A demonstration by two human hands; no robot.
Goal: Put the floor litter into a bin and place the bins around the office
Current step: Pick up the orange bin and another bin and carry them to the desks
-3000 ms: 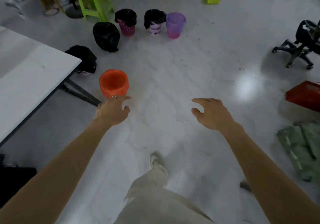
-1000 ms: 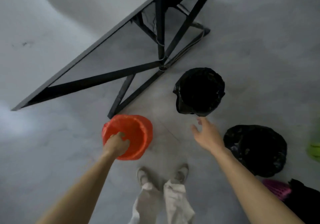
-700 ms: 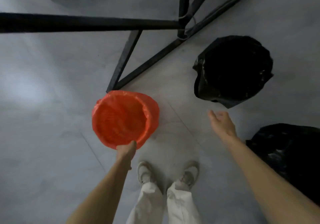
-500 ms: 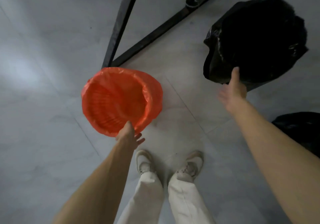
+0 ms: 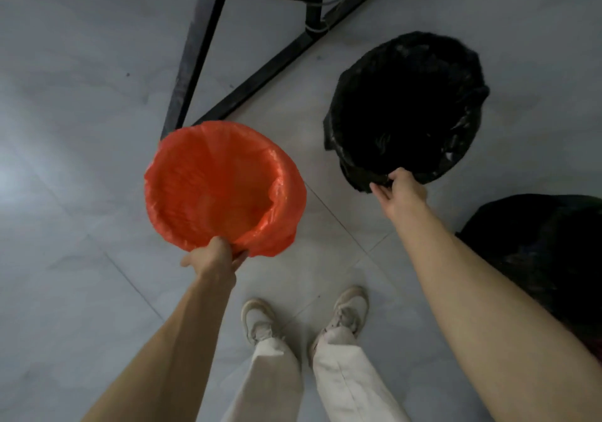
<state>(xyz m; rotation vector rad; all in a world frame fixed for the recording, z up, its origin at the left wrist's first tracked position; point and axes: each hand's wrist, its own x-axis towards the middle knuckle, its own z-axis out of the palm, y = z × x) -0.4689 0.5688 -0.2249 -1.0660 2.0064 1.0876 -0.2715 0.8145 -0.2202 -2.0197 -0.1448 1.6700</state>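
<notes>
Reaching further than half a second ago, the right hand [image 5: 402, 193] now pinches the near rim of the black bin [image 5: 407, 105], which stands on the floor [image 5: 81, 161] by the table frame [image 5: 192, 63]. The left hand [image 5: 211, 257] grips the near rim of the orange bin [image 5: 221, 187], tilted toward the person, so with a bin in each hand, carrying them off looks about to start. The black bin's inside is too dark to show litter, whether the orange bin clears the floor is unclear, and a second black bin [image 5: 547, 249] is cut off at right.
</notes>
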